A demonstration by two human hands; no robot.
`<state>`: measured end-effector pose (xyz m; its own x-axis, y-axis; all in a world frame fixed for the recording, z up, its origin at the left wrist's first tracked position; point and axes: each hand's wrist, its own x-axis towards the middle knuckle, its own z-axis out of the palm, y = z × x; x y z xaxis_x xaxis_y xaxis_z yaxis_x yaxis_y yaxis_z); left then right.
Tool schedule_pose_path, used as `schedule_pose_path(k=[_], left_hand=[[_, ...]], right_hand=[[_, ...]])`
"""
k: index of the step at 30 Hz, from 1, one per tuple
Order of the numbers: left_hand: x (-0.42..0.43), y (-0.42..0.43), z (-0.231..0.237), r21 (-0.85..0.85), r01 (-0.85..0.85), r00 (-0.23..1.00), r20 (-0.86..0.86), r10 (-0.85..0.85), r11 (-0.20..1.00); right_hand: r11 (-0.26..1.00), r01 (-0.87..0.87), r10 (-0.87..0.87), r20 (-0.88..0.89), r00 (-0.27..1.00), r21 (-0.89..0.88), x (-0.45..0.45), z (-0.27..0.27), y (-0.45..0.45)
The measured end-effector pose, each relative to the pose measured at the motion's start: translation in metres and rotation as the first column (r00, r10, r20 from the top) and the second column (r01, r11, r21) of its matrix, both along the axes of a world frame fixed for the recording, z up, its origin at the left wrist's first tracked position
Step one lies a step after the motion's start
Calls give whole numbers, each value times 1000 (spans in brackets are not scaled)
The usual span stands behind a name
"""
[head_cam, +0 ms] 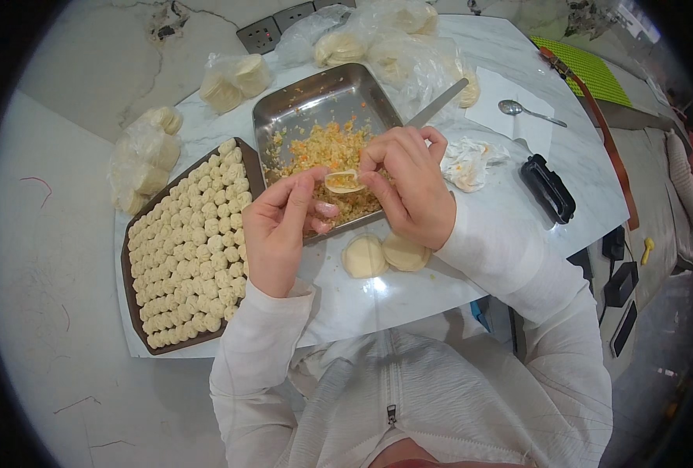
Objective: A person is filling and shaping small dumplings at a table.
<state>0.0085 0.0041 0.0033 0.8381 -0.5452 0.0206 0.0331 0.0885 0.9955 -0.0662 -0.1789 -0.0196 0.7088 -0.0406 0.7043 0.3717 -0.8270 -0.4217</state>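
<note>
A dough wrapper with chopped filling (342,181) is pinched by its two edges between my left hand (285,225) and my right hand (408,184), above the near part of a steel pan (299,96). Loose vegetable filling (323,146) with orange bits lies in the pan. Two piles of round wrappers (365,256) rest on the marble-patterned table below my right hand. Left of my left hand, a dark tray (257,169) holds rows of small pleated dumplings (188,245).
Plastic bags of wrappers (235,82) line the table's far and left sides. A flat metal blade (440,102) lies by the pan's right corner. To the right are a crumpled tissue (472,164), a spoon (510,107) and a black plastic object (548,188).
</note>
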Motion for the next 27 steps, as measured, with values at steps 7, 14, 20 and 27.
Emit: schedule_pose_path(k=[7, 14, 20, 27], left_hand=[[-3, 0, -4, -8, 33, 999, 25, -33, 999], [-7, -3, -1, -79, 13, 999, -40, -16, 997], [-7, -1, -1, -94, 55, 997, -48, -60, 994], [-5, 0, -3, -69, 61, 997, -49, -65, 996]], right_hand=[[999, -44, 43, 13, 999, 9, -1, 2, 2], [989, -142, 144, 43, 989, -39, 0, 0, 3], [988, -141, 144, 60, 988, -57, 0, 0, 1], [995, -98, 96, 47, 994, 36, -3, 6, 3]])
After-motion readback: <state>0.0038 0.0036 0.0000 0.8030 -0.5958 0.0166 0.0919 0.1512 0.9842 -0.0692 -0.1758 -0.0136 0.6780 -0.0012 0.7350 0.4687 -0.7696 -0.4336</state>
